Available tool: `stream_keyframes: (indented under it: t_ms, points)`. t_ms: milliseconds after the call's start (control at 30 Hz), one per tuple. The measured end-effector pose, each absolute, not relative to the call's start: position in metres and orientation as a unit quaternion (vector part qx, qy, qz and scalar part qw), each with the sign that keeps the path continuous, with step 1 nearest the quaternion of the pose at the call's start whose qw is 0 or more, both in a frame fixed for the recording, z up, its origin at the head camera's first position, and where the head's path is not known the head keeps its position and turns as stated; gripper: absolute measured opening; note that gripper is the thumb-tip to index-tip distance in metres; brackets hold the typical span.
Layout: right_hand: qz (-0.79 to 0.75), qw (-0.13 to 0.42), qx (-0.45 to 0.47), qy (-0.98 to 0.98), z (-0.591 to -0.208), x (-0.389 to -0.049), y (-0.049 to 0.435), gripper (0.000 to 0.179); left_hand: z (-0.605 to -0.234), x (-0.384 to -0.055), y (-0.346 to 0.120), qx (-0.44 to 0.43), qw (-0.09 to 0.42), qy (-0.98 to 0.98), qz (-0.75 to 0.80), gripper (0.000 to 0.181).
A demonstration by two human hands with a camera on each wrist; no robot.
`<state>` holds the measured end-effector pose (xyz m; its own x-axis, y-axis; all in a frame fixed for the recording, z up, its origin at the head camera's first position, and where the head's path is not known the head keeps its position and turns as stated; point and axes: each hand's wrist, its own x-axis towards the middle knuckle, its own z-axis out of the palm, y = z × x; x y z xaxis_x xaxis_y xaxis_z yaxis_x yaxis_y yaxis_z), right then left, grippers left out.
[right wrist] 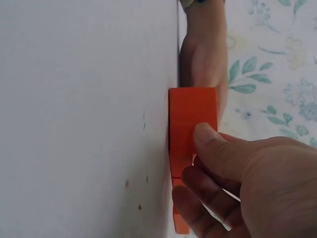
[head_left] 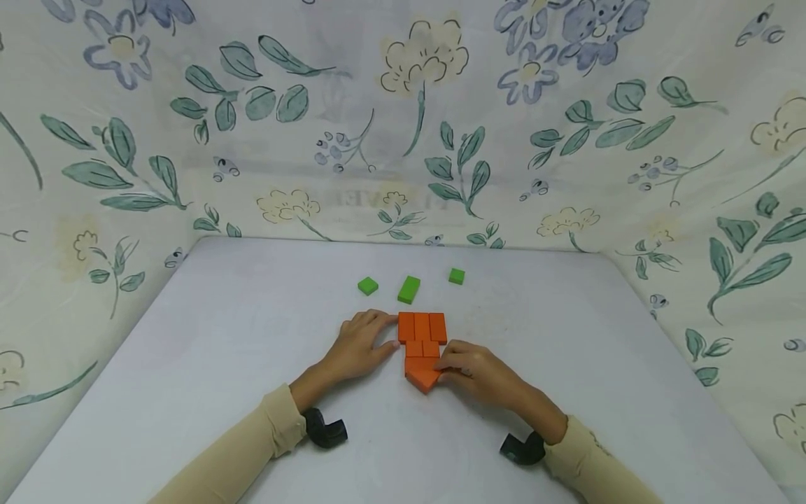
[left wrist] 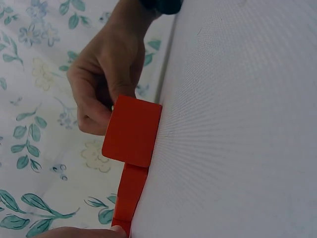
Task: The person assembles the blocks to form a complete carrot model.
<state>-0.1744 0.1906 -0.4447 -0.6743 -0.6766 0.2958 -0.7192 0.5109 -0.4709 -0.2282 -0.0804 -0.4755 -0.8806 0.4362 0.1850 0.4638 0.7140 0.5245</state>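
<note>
Several orange toy blocks lie together on the white table [head_left: 264, 294]: three upright rectangles [head_left: 422, 327] side by side at the far end, two smaller blocks [head_left: 422, 348] below them, and a pointed orange block [head_left: 423, 371] nearest me. My right hand [head_left: 480, 372] pinches the pointed block at its right side; in the right wrist view its thumb [right wrist: 207, 139] lies on the orange face. At the left edge of the rectangles, my left hand [head_left: 359, 346] has index finger and thumb spread, fingertips right at the blocks. The left wrist view shows the pointed block [left wrist: 132, 131] before the right hand [left wrist: 106, 74].
Beyond the orange blocks lie three green blocks: a small one [head_left: 368, 285] on the left, a longer one [head_left: 408, 289] in the middle and another small one [head_left: 456, 276] on the right. A flower-printed cloth [head_left: 352, 175] hangs behind the table and along its sides.
</note>
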Motion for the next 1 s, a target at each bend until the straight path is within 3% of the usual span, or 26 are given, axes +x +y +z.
stream_keyframes:
  t_ms: [567,1000]
  points:
    - [0.277,0.046,0.398,-0.873,-0.4492,-0.1730,0.1888,0.024,-0.4768,-0.2275,-0.0793,-0.234,0.027,-0.927,-0.293,0.049]
    - [0.275,0.015,0.397,-0.875,-0.4470,-0.1737,0.1951,0.028,-0.4771,-0.2271,-0.0802,-0.238,0.023,-0.926,-0.291,0.050]
